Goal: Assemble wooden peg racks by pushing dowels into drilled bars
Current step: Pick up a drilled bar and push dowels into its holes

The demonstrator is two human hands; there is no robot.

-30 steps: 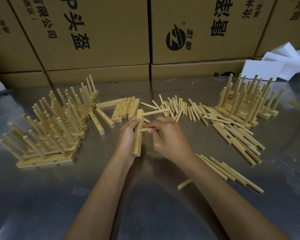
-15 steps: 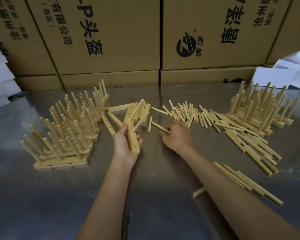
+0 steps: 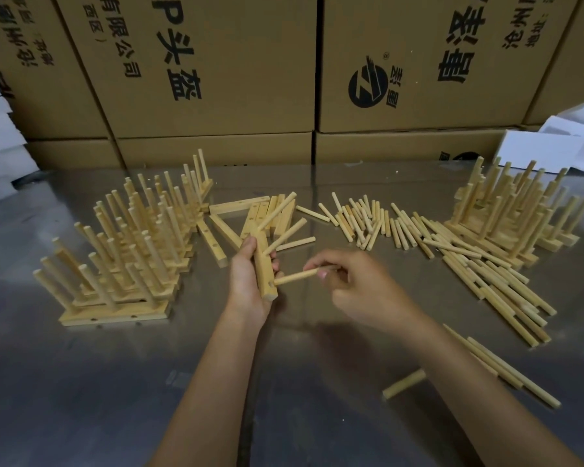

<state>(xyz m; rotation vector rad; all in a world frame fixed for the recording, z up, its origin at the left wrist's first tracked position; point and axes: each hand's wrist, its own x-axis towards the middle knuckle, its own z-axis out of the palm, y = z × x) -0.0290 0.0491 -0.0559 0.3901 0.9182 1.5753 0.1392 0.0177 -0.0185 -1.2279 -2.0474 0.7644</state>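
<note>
1. Head view, centre of the frame: the left hand [image 3: 246, 281] clasps a drilled bar [image 3: 265, 271] upright above the steel worktop [image 3: 115, 382], two or three dowels already standing out of its upper part toward the loose bars [image 3: 250, 210] behind.
2. The right hand [image 3: 354, 284] pinches a fresh dowel [image 3: 295, 276] between thumb and fingertips; its free end sits just at the bar's lower hole, not visibly seated.
3. Risk: the dowel meets the bar at a slant, so a hard push could jam it or skid it off the face.
4. Risk: the left fingers [image 3: 276, 264] curl close beside the hole and could be nipped.
5. Risk: the seated dowels could work loose if the bar twists in the left hand's grip.
6. Loose dowels [image 3: 368, 219] lie right of centre; finished racks [image 3: 132, 251] crowd the left side and upper right.
</note>
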